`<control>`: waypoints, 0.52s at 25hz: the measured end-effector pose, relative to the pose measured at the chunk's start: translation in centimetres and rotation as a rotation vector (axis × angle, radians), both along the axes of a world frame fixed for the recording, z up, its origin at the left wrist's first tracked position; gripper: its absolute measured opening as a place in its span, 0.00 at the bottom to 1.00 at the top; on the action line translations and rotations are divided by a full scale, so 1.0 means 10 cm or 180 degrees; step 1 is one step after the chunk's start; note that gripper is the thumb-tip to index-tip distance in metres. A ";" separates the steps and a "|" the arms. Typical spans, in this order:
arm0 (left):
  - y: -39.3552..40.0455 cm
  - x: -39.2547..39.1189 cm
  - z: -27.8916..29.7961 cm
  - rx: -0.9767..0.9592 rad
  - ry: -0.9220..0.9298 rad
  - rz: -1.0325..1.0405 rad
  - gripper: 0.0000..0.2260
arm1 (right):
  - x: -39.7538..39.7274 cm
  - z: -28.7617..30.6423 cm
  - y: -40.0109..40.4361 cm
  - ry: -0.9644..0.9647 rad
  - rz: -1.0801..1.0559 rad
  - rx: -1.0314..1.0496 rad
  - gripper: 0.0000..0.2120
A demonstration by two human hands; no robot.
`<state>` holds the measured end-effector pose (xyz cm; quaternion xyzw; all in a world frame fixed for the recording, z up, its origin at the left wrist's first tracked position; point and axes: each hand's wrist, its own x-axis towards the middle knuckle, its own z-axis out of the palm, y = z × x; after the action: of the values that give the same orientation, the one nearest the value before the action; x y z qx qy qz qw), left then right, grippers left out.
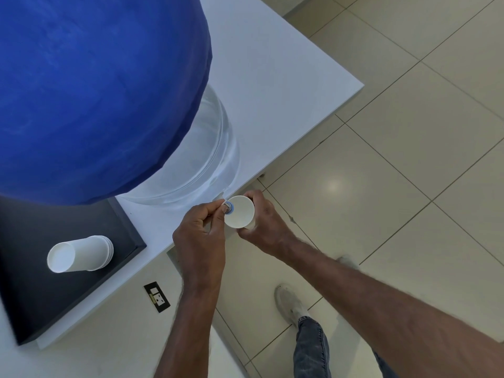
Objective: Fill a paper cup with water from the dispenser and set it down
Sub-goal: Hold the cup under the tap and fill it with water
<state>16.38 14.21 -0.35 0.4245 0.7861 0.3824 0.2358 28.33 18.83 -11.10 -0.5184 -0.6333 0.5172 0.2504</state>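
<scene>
A large water jug with a blue cover [95,91] and a clear lower part [212,159] stands on a white counter [272,77]. At the counter's front edge its small tap [227,206] sticks out. My left hand [201,236] pinches the tap with thumb and fingers. My right hand [261,225] holds a white paper cup [240,211] upright right under the tap, just off the counter's edge. The inside of the cup looks white; I cannot tell whether water is in it.
A stack of white paper cups [79,253] lies on its side on a dark tray [68,282] at the left. Beige floor tiles [409,159] spread to the right. A wall socket [156,296] sits below the counter. My shoe [289,301] is on the floor.
</scene>
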 end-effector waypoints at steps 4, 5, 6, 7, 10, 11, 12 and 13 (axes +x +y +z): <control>0.00 0.00 0.00 -0.0013 -0.0012 -0.0007 0.06 | 0.01 0.00 0.00 -0.0003 0.0019 0.0011 0.29; 0.00 -0.01 -0.01 -0.0019 -0.0004 -0.0011 0.06 | 0.01 0.00 0.00 0.0001 0.0016 0.0008 0.29; 0.00 -0.01 -0.01 -0.0023 0.0003 -0.0015 0.07 | 0.01 0.00 0.00 0.0008 0.0016 0.0009 0.29; 0.00 -0.01 -0.01 -0.0023 0.0011 -0.0021 0.07 | 0.01 0.00 0.00 0.0008 0.0018 0.0015 0.29; 0.01 -0.01 -0.01 -0.0012 0.0005 -0.0026 0.07 | 0.01 0.00 0.00 -0.0004 0.0016 0.0019 0.30; 0.01 -0.01 -0.01 -0.0011 -0.0001 -0.0023 0.07 | 0.01 0.00 -0.01 -0.0002 0.0011 0.0005 0.30; 0.01 -0.01 -0.01 -0.0008 0.0001 -0.0023 0.07 | 0.02 0.00 -0.01 0.0002 0.0010 0.0002 0.30; 0.01 -0.01 -0.01 -0.0006 0.0014 -0.0029 0.07 | 0.02 0.00 -0.01 0.0004 0.0011 0.0012 0.30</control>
<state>16.27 14.29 -0.45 0.4287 0.7851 0.3796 0.2362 28.54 18.77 -11.13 -0.5164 -0.6350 0.5169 0.2509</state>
